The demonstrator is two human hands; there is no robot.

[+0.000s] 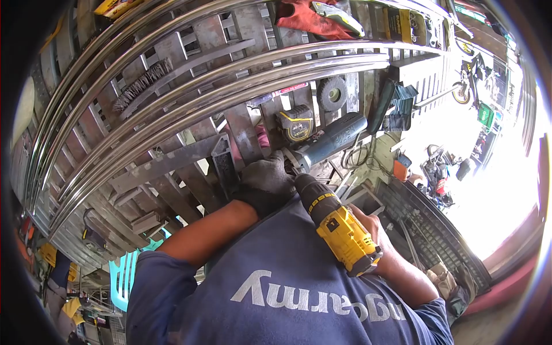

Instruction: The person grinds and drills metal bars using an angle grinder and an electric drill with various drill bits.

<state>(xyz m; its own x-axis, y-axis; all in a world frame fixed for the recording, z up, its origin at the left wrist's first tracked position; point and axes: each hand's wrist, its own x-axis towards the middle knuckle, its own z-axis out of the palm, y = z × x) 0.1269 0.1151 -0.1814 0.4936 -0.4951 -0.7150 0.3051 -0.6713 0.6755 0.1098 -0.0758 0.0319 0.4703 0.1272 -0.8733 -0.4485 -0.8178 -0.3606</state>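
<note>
My right hand point(371, 223) is wrapped round the handle of a yellow and black cordless drill point(345, 230), whose body hides part of the fingers. The drill's black chuck points up and left, close to my left hand point(265, 179). A dark grey glove covers my left hand, and its fingers are closed at the near end of a teal cylindrical tool body point(336, 138), which looks like an angle grinder. What those fingers grip is hidden. Just beyond lie a yellow and black tape measure point(296, 123) and a round abrasive wheel point(332, 94).
Long shiny metal tubes point(190, 95) curve across the slatted metal bench point(241, 129). A wire brush point(142, 85), a red-capped marker point(293, 88) and a red cloth point(307, 20) lie among them. A teal plastic chair point(122, 279) stands below left; a motorbike point(470, 80) is at far right.
</note>
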